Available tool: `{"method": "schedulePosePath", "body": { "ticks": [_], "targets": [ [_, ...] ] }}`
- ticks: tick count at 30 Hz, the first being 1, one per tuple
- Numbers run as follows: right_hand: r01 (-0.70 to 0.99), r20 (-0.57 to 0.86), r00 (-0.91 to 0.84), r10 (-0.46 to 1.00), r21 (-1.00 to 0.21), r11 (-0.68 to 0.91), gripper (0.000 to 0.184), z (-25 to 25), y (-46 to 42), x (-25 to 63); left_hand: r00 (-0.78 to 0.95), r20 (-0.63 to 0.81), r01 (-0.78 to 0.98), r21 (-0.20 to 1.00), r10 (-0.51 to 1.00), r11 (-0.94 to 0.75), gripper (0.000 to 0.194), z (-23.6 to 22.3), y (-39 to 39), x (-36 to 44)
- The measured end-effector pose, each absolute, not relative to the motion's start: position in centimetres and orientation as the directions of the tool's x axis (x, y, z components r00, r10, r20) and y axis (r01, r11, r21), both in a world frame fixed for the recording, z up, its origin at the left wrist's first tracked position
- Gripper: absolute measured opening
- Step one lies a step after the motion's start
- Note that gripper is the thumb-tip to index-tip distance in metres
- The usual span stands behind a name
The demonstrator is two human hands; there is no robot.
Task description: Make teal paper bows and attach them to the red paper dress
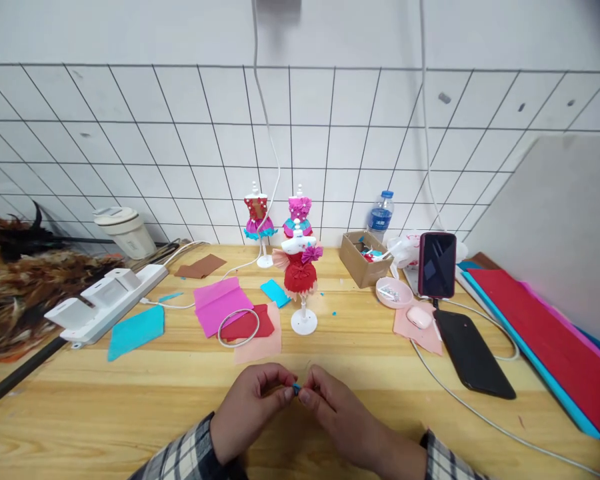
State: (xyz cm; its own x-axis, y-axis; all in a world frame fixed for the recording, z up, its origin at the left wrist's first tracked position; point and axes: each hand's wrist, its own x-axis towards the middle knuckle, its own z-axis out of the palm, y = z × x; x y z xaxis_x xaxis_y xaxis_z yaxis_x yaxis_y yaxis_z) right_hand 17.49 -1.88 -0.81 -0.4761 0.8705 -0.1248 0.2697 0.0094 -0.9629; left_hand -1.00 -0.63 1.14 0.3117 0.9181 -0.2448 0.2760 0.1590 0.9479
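Note:
Low over the front of the table, my left hand pinches a tiny blue scrap, likely paper, between thumb and fingertips. My right hand is closed at the scrap's other side, its thumb and forefinger touching it. A thin strand seems to rise by the right fingertips. Just beyond the hands stands a small white mannequin stand wearing a red paper dress with a magenta flower. Two more dressed mannequins, one in brown and magenta and one in magenta and blue, stand behind it.
Left lie magenta, red and blue paper, a ring and a power strip. Right are a cardboard box, a pink dish, an upright phone, a black slab and a cable.

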Motion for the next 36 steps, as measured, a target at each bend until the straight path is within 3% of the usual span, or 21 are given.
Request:
{"method": "schedulePosePath", "body": {
  "ticks": [7,12,16,18,21,26,36],
  "targets": [
    [0.406,-0.086,-0.369,0.925,-0.910,0.078,0.025,-0.9,-0.5,18.6,0.253,-0.238,0.197,0.962,0.938,0.190,0.026,1.7,-0.2,-1.2],
    [0.753,-0.048,-0.246,0.968,-0.638,0.160,0.016,0.1,0.9,20.9,0.237,-0.229,0.052,0.974,0.944,0.223,0.032,1.7,-0.1,-1.1],
    [0.842,0.034,-0.257,0.966,-0.484,0.241,0.008,0.1,1.5,21.7,0.222,-0.226,-0.003,0.973,0.948,0.232,0.034,1.2,-0.3,-0.7],
    [0.843,0.149,-0.222,0.964,-0.467,0.267,0.014,0.1,1.4,21.6,0.200,-0.214,-0.004,0.976,0.956,0.219,0.036,1.1,-0.4,-0.6],
    [0.740,0.274,-0.206,0.940,-0.585,0.332,0.024,0.5,0.9,20.9,0.207,-0.190,0.007,0.981,0.960,0.193,0.037,1.0,-0.4,-0.6],
    [0.416,0.154,-0.214,0.965,-0.879,0.233,0.011,1.0,-0.6,19.0,0.247,-0.148,0.016,0.989,0.958,0.148,0.036,0.9,-0.6,-0.4],
    [0.144,-0.076,-0.248,0.966,-0.989,-0.041,0.015,0.5,-1.0,18.1,0.293,-0.156,0.024,0.988,0.943,0.155,0.039,1.5,-1.2,0.2]
  ]
}}
